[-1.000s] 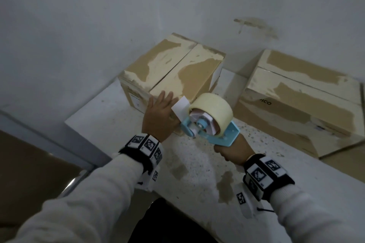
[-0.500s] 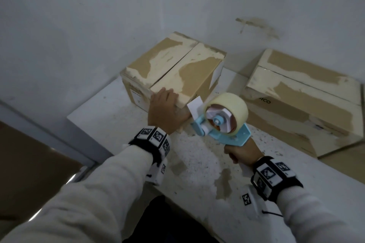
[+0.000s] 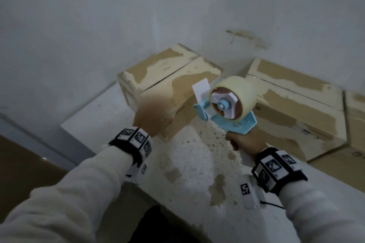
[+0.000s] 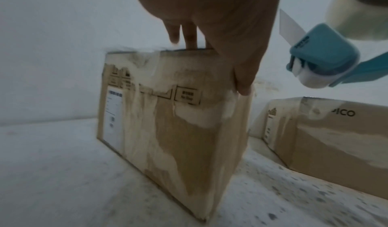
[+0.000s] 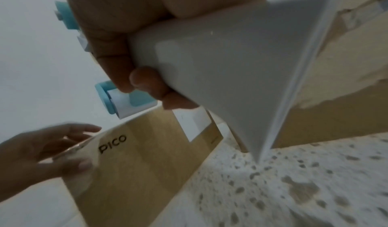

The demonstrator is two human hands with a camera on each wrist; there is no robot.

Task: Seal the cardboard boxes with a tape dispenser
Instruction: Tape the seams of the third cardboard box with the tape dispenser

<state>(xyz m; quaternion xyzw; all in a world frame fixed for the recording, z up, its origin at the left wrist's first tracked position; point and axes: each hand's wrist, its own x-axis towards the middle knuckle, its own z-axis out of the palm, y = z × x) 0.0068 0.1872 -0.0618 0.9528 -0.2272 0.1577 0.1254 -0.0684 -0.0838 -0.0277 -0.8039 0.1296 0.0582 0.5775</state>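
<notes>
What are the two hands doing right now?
Left hand: grips the near top corner of the smaller cardboard box.
Right hand: holds the tape dispenser by its handle.

- My left hand (image 3: 153,119), blurred, rests on the near top corner of the small cardboard box (image 3: 169,81).
- My right hand (image 3: 244,140) grips the blue tape dispenser (image 3: 227,106), raised between both boxes; the second box (image 3: 296,108) is right.

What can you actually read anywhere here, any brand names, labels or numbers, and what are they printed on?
"PICO": side of the small box.
"ICO", first letter hidden: side of the big box.
White shipping label on the small box's end: blurred, unreadable.
Framed handling marks on that end: blurred.
Raised text on the tape dispenser: too small.
Wristband squares: coded patterns, not words.
</notes>
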